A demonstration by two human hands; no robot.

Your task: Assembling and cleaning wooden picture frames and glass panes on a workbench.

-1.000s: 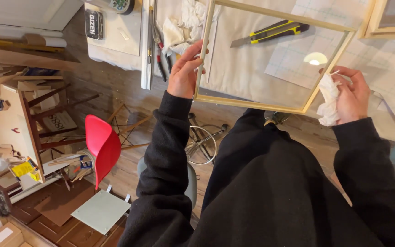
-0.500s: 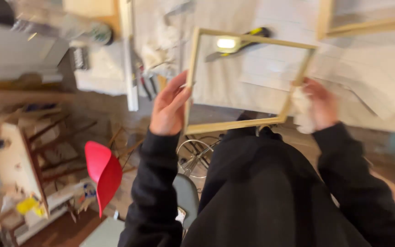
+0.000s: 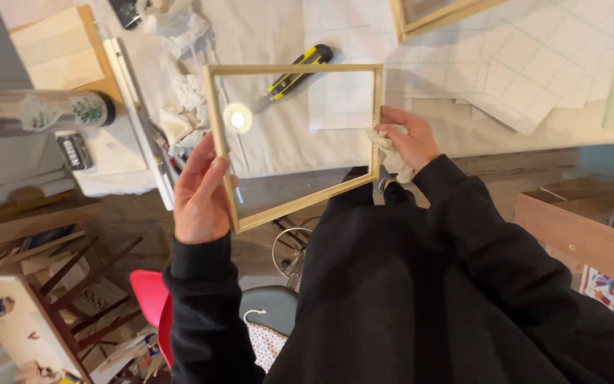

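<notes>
Up close, the left hand (image 3: 199, 193) grips the left rail of a pale wooden frame (image 3: 216, 128) with glass in it, thumb on the near face and fingers wrapped behind; the right hand (image 3: 408, 139) closes on a crumpled white cloth (image 3: 392, 158) and presses it against the frame's right rail, near the lower right corner; both hands are therefore full, neither spread wide. Between them the frame is held in the air above the edge of the surface (image 3: 278, 142), its long axis running left to right; its top rail sits level, while its bottom rail slants, lower at the left hand and rising toward the right; a round glare of light shows on the glass near the upper left corner. Beyond the top rail a yellow and black utility knife (image 3: 296, 69) lies on the white covering, pointing down to the left; gridded paper sheets (image 3: 534, 64) lie to the right; crumpled white rags (image 3: 179, 35) lie to the left; below, a red chair (image 3: 152, 302) stands on the floor.
</notes>
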